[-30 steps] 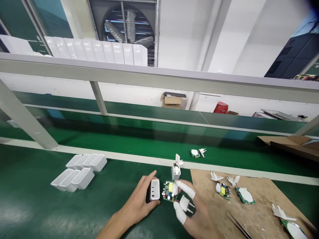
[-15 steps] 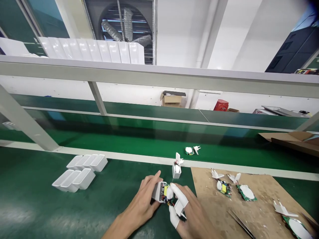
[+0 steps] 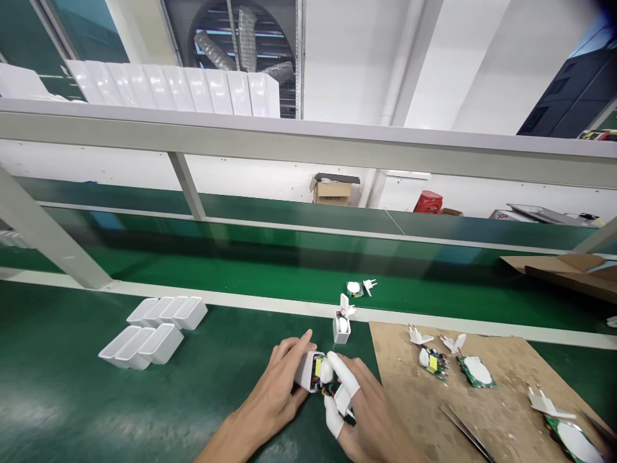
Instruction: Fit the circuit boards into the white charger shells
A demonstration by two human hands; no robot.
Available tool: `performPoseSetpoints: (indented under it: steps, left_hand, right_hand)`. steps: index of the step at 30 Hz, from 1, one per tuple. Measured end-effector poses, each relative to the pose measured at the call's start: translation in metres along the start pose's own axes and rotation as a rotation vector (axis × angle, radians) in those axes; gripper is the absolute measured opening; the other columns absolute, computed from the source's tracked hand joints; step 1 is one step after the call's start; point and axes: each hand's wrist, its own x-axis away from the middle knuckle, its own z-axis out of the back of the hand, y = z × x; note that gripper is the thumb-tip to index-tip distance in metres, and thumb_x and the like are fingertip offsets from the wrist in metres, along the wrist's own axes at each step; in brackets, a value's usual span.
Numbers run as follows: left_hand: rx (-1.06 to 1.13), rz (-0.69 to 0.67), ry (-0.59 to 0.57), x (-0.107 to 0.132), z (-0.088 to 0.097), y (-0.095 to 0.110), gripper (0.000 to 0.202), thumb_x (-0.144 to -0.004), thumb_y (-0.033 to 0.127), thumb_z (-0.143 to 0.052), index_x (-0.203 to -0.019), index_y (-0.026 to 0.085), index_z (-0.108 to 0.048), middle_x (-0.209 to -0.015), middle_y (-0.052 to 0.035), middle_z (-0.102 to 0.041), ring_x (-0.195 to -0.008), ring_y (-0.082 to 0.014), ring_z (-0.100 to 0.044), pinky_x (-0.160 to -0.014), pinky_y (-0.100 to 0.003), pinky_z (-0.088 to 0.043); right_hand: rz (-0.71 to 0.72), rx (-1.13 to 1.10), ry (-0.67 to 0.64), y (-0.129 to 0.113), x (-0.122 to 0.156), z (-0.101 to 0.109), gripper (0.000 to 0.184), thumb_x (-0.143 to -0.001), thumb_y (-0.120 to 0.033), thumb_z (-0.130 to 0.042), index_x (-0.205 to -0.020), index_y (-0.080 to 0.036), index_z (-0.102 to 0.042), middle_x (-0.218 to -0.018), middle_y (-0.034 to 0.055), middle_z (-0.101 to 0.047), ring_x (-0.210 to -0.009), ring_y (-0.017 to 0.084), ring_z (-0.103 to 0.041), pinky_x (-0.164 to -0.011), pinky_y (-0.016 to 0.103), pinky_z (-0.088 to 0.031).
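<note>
Low in the middle of the view, my left hand (image 3: 284, 371) is closed around a small white plastic charger case (image 3: 303, 373) lying on its side, mouth to the right. My right hand (image 3: 359, 399), with white covers on thumb and finger, grips a charger circuit board (image 3: 324, 374) with yellow and white parts. The board sits partly inside the case's mouth. A white plug piece shows between my right fingers. Just beyond my hands a second white case (image 3: 341, 331) stands upright with a board and plug sticking out of its top.
Two rows of open white cases (image 3: 160, 344) stand at left. On the brown board (image 3: 405, 399) at right lie several circuit boards with plugs and tweezers (image 3: 465, 431). One circuit board (image 3: 354, 289) lies on the green conveyor belt (image 3: 270, 273). A shelf frame (image 3: 308, 135) crosses above.
My right hand has shifted slightly left, and the circuit board sits a little deeper in the case. The board on the green belt has moved left.
</note>
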Motion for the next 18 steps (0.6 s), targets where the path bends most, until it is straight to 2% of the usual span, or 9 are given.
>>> performPoseSetpoints:
  steps: [6,10,15,18]
  left_hand:
    - [0.047,0.003,-0.024,-0.0012,0.0009,0.0054,0.099,-0.092,-0.002,-0.053,-0.166,0.039,-0.001,-0.143,-0.0106,-0.055,-0.132,-0.0304,-0.049,-0.113,-0.055,-0.048]
    - [0.066,0.017,-0.032,-0.0013,0.0006,0.0043,0.100,-0.092,-0.001,-0.055,-0.165,0.040,0.000,-0.143,-0.0099,-0.055,-0.133,-0.0307,-0.047,-0.113,-0.056,-0.047]
    - [0.095,0.054,-0.045,0.0011,-0.0014,0.0011,0.098,-0.094,0.000,-0.056,-0.165,0.041,-0.002,-0.146,-0.0087,-0.053,-0.136,-0.0301,-0.044,-0.115,-0.055,-0.045]
    - [0.094,0.051,-0.039,0.0015,-0.0019,0.0008,0.098,-0.094,0.001,-0.056,-0.165,0.041,-0.002,-0.145,-0.0088,-0.054,-0.136,-0.0297,-0.044,-0.114,-0.054,-0.045]
  right_hand:
    - [-0.055,-0.053,-0.036,0.0015,0.0063,-0.0053,0.082,-0.094,-0.012,-0.052,-0.168,-0.019,-0.016,-0.141,0.0153,-0.066,-0.124,0.034,-0.069,-0.102,0.053,-0.063]
    - [-0.087,-0.078,-0.037,0.0016,0.0064,-0.0060,0.082,-0.095,-0.011,-0.051,-0.168,-0.022,-0.014,-0.136,0.0144,-0.067,-0.125,0.033,-0.067,-0.100,0.053,-0.063]
    - [-0.098,-0.124,-0.054,0.0002,0.0004,-0.0016,0.075,-0.099,-0.012,-0.050,-0.166,-0.019,-0.017,-0.126,0.0161,-0.068,-0.118,0.032,-0.068,-0.096,0.051,-0.064]
    - [-0.091,-0.145,-0.056,0.0003,-0.0016,0.0005,0.071,-0.099,-0.011,-0.049,-0.163,-0.021,-0.022,-0.119,0.0141,-0.068,-0.106,0.029,-0.069,-0.090,0.048,-0.065]
